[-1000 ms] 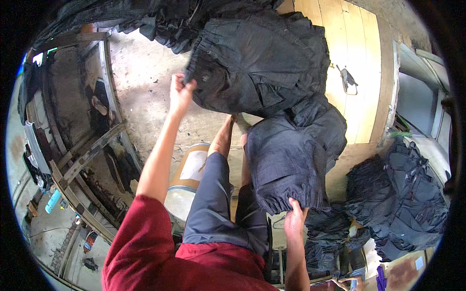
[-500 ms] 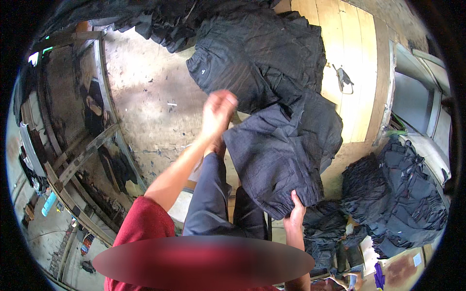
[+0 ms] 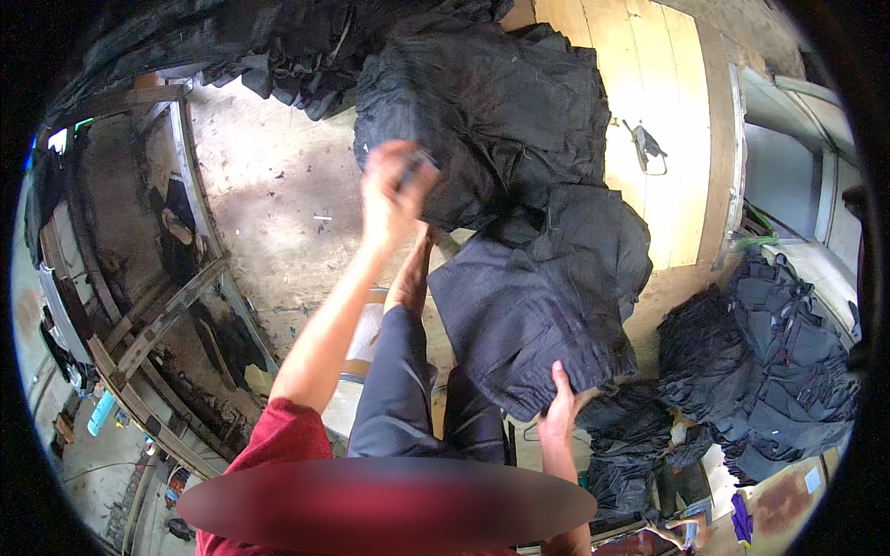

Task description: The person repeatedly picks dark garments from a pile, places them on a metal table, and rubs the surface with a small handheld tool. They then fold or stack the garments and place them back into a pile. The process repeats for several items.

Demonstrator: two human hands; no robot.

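My right hand [image 3: 559, 408] grips the gathered waistband of a black garment [image 3: 519, 315], which looks like shorts, with the thumb on top. The garment hangs across the front of my legs, over my right knee, its far part bunched against the pile. My left hand [image 3: 397, 190] is raised beyond it, fingers curled and blurred by motion. Something dark shows between thumb and fingers; whether it is a small item or cloth behind I cannot make out. Just past that hand lies a heap of flat black garments [image 3: 482, 102].
More black cloth [image 3: 287, 56] is heaped at the far left. A pale wooden board [image 3: 658, 213] carries a small dark item with a loop [image 3: 646, 148]. Another black garment pile [image 3: 756, 371] sits at right. A wooden frame [image 3: 171, 301] stands at left.
My left hand has moved farther away and slightly left, over the near left edge of the garment heap. My right hand keeps its grip on the waistband, almost unmoved.
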